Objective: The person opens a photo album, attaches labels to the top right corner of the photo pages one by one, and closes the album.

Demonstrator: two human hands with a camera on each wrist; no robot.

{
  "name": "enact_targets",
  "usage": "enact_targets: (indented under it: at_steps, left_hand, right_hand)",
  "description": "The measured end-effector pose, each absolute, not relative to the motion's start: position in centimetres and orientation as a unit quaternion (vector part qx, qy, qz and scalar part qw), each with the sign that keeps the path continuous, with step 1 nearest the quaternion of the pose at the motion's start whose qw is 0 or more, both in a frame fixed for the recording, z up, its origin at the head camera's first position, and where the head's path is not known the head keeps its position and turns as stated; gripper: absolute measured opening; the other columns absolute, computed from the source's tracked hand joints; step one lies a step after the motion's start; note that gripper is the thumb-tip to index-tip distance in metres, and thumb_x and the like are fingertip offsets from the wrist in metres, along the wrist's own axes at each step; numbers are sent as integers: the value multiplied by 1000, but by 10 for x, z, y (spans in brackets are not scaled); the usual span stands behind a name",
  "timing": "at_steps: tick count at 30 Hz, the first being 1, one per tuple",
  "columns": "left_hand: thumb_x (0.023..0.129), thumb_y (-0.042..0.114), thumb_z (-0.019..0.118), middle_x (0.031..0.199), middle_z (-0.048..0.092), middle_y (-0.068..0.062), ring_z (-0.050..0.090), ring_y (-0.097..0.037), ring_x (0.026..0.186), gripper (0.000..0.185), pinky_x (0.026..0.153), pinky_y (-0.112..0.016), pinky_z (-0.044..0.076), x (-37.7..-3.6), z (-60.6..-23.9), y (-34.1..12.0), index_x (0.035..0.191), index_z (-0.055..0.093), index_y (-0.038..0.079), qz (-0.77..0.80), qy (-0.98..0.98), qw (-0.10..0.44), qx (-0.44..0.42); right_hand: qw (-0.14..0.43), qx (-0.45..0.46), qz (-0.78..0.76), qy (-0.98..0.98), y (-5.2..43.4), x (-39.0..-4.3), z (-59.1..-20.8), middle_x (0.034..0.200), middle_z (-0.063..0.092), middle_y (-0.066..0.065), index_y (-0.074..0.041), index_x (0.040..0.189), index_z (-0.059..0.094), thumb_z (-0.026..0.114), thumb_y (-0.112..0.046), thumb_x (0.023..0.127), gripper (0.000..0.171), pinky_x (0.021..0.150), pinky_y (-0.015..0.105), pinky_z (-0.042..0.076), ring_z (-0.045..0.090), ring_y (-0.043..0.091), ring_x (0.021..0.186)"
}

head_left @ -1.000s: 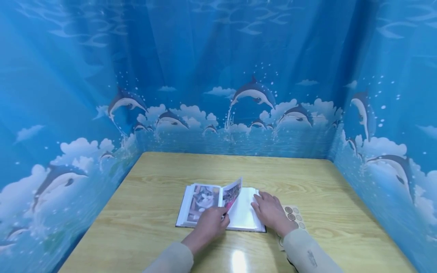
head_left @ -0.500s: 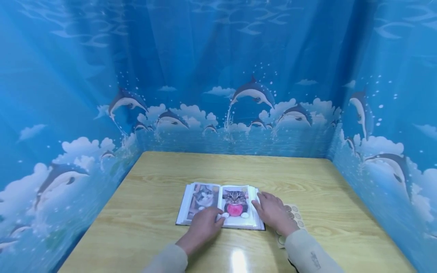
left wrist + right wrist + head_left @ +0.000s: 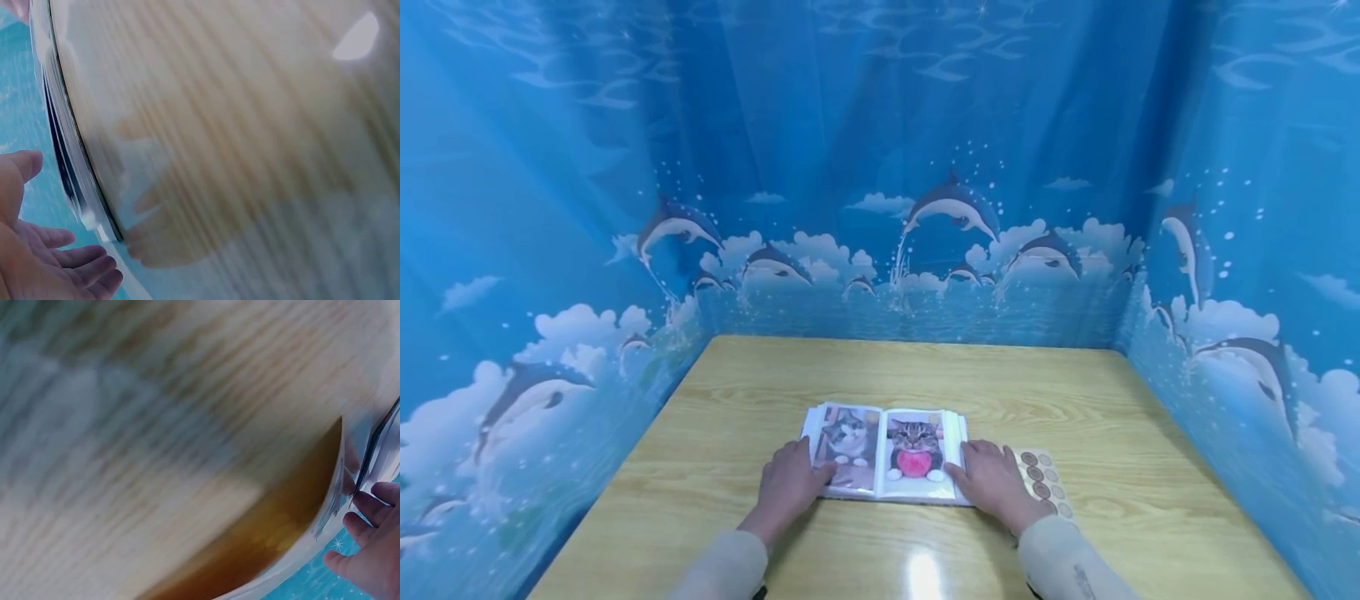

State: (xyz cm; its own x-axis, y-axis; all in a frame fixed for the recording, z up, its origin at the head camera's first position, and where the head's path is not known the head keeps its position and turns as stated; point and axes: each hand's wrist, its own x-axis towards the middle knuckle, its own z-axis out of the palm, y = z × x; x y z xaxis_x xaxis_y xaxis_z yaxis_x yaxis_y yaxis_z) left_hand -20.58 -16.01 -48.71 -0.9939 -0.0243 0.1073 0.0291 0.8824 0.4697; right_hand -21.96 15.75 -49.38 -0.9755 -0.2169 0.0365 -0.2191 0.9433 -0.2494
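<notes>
An open photo album (image 3: 881, 487) lies flat on the table. Its left page has a photo of a grey-and-white cat (image 3: 847, 437), its right page a photo of a tabby cat with a pink heart (image 3: 914, 450). My left hand (image 3: 792, 485) rests at the album's left edge, thumb over the page and fingers extended along the side. At the right edge, my right hand (image 3: 995, 477) lies with its thumb on the page border. Both wrist views show the fingers of the left hand (image 3: 59, 250) and right hand (image 3: 372, 531) loosely extended beside the album's edge.
A sheet of round brown and pale stickers (image 3: 1047, 482) lies right of the album, partly covered by the right hand and wrist. The wood-grain table (image 3: 880, 367) meets a blue dolphin-print curtain (image 3: 880, 308) at the back and sides.
The raised page held by my left hand has come down flat on the right, uncovering the tabby photo. My left hand has let go and moved left to the album's outer edge.
</notes>
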Motion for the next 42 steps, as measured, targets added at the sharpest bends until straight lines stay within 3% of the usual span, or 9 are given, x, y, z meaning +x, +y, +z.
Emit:
enact_targets:
  at_steps: [6,14,20,28,32,37,42]
  left_hand:
    - [89,40,70,111,61,-25,57,-41,104,68,89,-57,46,-206,-487,-170,132,52,-10,-229,-973,30,23]
    - [89,32,71,107,65,-22,59,-38,99,57,86,-56,48,-205,-485,-170,128,57,-6,-242,-969,41,17]
    - [89,25,69,106,65,-25,59,-41,97,52,85,-55,49,-203,-484,-171,127,57,-9,-254,-965,60,-1]
    - [93,20,63,116,62,-32,58,-48,107,50,95,-57,47,-212,-485,-171,129,52,-13,-356,-933,46,24]
    - [93,18,61,127,53,-38,51,-52,118,56,103,-58,41,-221,-484,-173,133,45,-17,-430,-900,12,66]
    - [94,21,59,145,31,-41,30,-55,135,69,114,-59,25,-230,-481,-178,143,30,-19,-528,-838,-36,134]
    - [94,20,60,147,27,-41,25,-54,137,71,116,-58,20,-235,-485,-185,142,27,-21,-576,-801,-45,158]
  right_hand:
    - [4,107,120,-987,156,-218,-494,141,51,24,5,137,52,53,-46,99,63,110,69,22,41,42,135]
    - [0,109,113,-988,154,-215,-493,141,50,25,2,141,49,52,-44,100,62,110,70,22,40,44,134]
    - [-2,108,107,-988,154,-214,-492,142,50,25,2,141,50,51,-44,100,61,110,70,21,40,44,135]
    - [4,110,100,-989,154,-214,-495,141,50,25,3,140,50,50,-43,101,60,110,69,22,40,45,135]
    - [4,111,95,-989,155,-214,-495,141,50,25,2,140,50,50,-43,101,60,110,69,22,40,45,135]
    - [2,111,94,-989,155,-214,-494,141,50,25,2,140,51,50,-44,101,60,110,69,22,39,45,135]
    - [-1,112,96,-989,154,-214,-493,141,50,25,2,139,51,51,-44,101,60,110,69,21,39,46,135]
